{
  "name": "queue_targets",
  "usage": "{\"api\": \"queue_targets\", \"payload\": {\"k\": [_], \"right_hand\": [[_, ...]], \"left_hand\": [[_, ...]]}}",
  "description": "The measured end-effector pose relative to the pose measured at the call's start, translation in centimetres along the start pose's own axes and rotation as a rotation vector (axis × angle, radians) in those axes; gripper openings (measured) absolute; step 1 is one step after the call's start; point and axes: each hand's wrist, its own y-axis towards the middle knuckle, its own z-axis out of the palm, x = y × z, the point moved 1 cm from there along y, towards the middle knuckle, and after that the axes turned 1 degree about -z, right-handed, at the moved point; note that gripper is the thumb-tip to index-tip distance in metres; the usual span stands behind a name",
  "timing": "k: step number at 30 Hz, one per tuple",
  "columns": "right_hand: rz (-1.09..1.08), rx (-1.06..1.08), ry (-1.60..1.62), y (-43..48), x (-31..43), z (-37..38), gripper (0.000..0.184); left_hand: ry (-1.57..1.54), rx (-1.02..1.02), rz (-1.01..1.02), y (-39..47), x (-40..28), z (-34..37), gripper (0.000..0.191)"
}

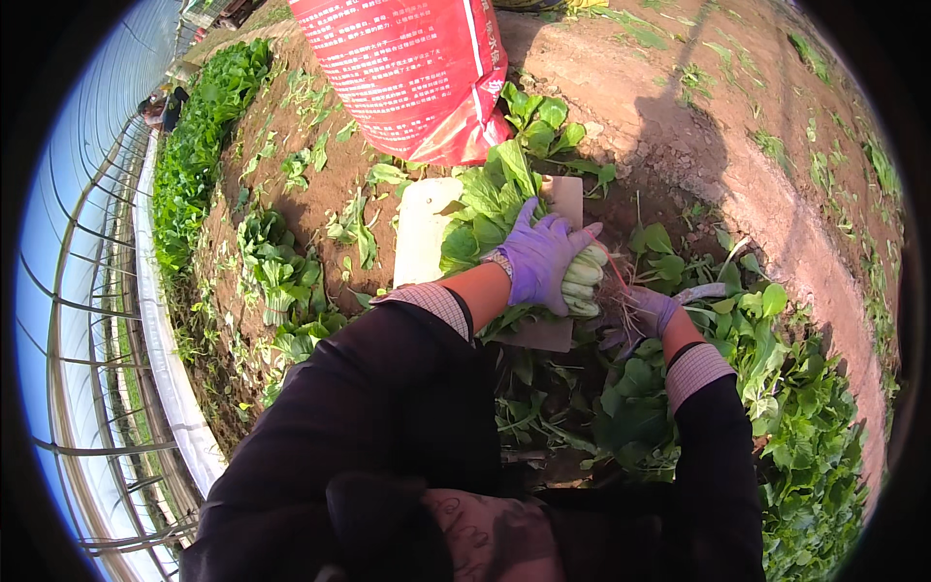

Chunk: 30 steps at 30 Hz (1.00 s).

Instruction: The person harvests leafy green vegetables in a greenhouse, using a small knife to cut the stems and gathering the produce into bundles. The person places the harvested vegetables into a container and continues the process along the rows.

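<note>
My left hand (pixel 537 254), in a thin purple glove, grips a bunch of leafy greens (pixel 584 278) with pale stems. The bunch lies on its side over a flat board (pixel 420 233), leaves to the upper left, roots to the right. My right hand (pixel 652 311), gloved alike, is at the root end, its fingers partly hidden behind roots. A thin red band or string (pixel 615 268) runs from near my left thumb down to the roots by my right hand. Whether my right fingers are closed on it does not show clearly.
A red printed sack (pixel 414 80) stands beyond the board. Bundled greens (pixel 280 273) stand on the soil at left, with loose leaves around. Growing greens (pixel 807 436) are at lower right, and another row (pixel 207 116) at upper left beside the greenhouse wall. A person (pixel 164 109) is far off at upper left.
</note>
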Motion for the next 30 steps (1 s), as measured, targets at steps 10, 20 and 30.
{"api": "queue_targets", "payload": {"k": [10,20,30], "right_hand": [[-0.08,-0.209,0.172,-1.0,0.6,8.7,0.078],[-0.175,-0.789,0.449,2.4,-4.9,11.1,0.02],[-0.365,-0.797,0.723,3.6,-3.1,10.4,0.026]], "left_hand": [[0.037,0.051,-0.007,-0.1,-0.1,-1.1,0.118],[-0.006,-0.001,0.043,0.1,0.7,0.1,0.121],[0.127,0.079,0.13,-0.5,1.2,-1.4,0.118]]}}
